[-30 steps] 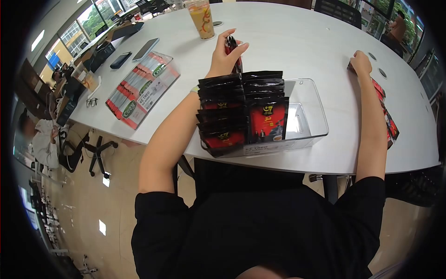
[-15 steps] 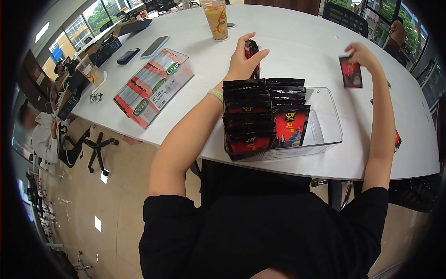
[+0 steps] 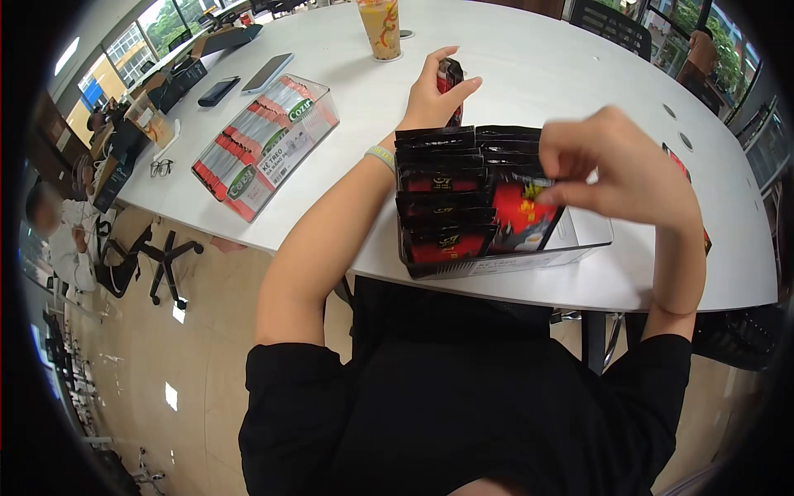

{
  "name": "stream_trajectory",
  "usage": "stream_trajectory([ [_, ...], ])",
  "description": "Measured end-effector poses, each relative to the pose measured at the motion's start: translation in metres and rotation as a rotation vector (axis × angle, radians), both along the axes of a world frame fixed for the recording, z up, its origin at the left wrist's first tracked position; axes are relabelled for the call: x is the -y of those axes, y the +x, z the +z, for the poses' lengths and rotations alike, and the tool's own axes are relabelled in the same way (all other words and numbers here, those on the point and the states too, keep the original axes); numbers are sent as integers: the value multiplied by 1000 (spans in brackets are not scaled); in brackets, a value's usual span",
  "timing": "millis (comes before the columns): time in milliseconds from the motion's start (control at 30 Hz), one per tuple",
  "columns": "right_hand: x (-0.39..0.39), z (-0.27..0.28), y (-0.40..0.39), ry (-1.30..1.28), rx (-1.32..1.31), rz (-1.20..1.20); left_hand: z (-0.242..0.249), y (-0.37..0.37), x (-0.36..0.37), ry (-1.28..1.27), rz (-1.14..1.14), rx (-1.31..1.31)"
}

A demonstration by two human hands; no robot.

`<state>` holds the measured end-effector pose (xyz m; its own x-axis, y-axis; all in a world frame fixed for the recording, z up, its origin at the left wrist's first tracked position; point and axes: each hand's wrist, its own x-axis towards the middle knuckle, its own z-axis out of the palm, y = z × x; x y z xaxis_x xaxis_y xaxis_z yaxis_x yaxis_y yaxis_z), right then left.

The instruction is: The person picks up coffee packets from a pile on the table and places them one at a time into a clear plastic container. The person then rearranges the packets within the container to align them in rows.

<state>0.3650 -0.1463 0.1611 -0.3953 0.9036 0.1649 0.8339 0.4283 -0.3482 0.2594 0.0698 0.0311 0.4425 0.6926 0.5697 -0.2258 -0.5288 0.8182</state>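
Note:
A clear plastic box [image 3: 587, 241] near the table's front edge holds two rows of black and red G7 sachets [image 3: 447, 207]. Behind it my left hand [image 3: 436, 93] is wrapped loosely round several upright sachets [image 3: 452, 76]. Over the box's right row is my right hand [image 3: 616, 169], its thumb and fingers pinched on a red and black sachet [image 3: 523, 213] at the front of that row. Motion blurs this sachet slightly.
To the left stands a clear box of Cozy sticks [image 3: 269, 145], with two phones [image 3: 269, 73] behind it. A drink cup [image 3: 381, 29] is at the back, glasses [image 3: 161, 168] at the left edge. More sachets [image 3: 676, 161] lie beyond my right forearm. A person sits far left.
My right hand has moved left and toward me, from the table's right side to above the box, bringing its sachet to the right row. My left hand stays round its sachets.

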Motion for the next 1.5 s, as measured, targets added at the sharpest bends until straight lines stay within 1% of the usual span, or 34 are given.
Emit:
stream_trajectory([
  [33,1,-1,-1,-51,121,24,0,-1,1,-16,-9,-11],
  [67,2,-6,0,-8,182,68,1,-1,2,-31,-19,-23],
  [167,1,-10,-2,3,240,-3,1,-1,0,25,8,-49],
  [300,-5,-16,2,55,266,-16,3,-1,4,-30,-33,-38],
  [367,-6,-13,4,85,205,-36,6,1,5,-93,-131,61],
  [400,-9,-11,6,89,204,-30,7,1,4,-130,-180,44],
  [433,-12,-7,8,90,130,-104,8,1,3,-128,-175,43],
  [467,-16,-5,11,87,55,-181,10,1,4,-237,-247,34],
  [500,-22,-6,15,86,55,-182,11,2,5,-347,-321,25],
  [533,-31,-12,20,213,-26,-213,12,2,4,-356,-387,1],
  [567,-39,-17,26,340,-105,-244,16,0,7,-356,-392,2],
  [633,-58,-30,40,325,-122,-258,23,-3,16,-407,-581,-54],
  [667,-68,-39,46,437,-134,-216,27,-2,21,-440,-658,-37],
  [700,-76,-46,51,554,-146,-173,29,-1,22,-435,-666,-38],
  [800,-86,-55,54,500,-172,-159,34,3,26,-425,-803,-29],
  [833,-89,-57,52,482,-174,-145,33,1,28,-426,-802,-32],
  [900,-97,-57,52,512,-184,-138,42,-8,40,-577,-775,-106],
  [933,-99,-56,52,477,-136,-186,46,-12,44,-579,-772,-109],
  [967,-101,-55,53,442,-89,-233,50,-16,47,-714,-790,-142],
  [1000,-101,-56,53,442,-93,-230,52,-19,48,-849,-805,-175],
  [1067,-101,-58,56,314,-282,-225,49,-17,44,-816,-769,-192],
  [1100,-101,-57,55,313,-285,-222,48,-16,43,-784,-740,-208],
  [1167,-98,-55,54,263,-343,-268,51,-19,45,-774,-744,-211],
  [1233,-103,-56,62,262,-348,-270,50,-19,46,-765,-757,-215],
  [1300,-107,-55,74,488,-229,-186,46,-14,41,-707,-852,-180],
  [1333,-107,-54,79,541,-223,-212,46,-15,37,-725,-903,-225],
  [1367,-105,-50,83,541,-219,-217,44,-14,32,-725,-909,-224],
  [1433,-100,-39,87,547,-369,-290,38,-12,24,-798,-1020,-202],
  [1467,-94,-32,86,591,-442,-270,36,-12,26,-846,-942,-149],
  [1500,-89,-21,83,624,-486,-232,35,-11,24,-847,-942,-147],
])
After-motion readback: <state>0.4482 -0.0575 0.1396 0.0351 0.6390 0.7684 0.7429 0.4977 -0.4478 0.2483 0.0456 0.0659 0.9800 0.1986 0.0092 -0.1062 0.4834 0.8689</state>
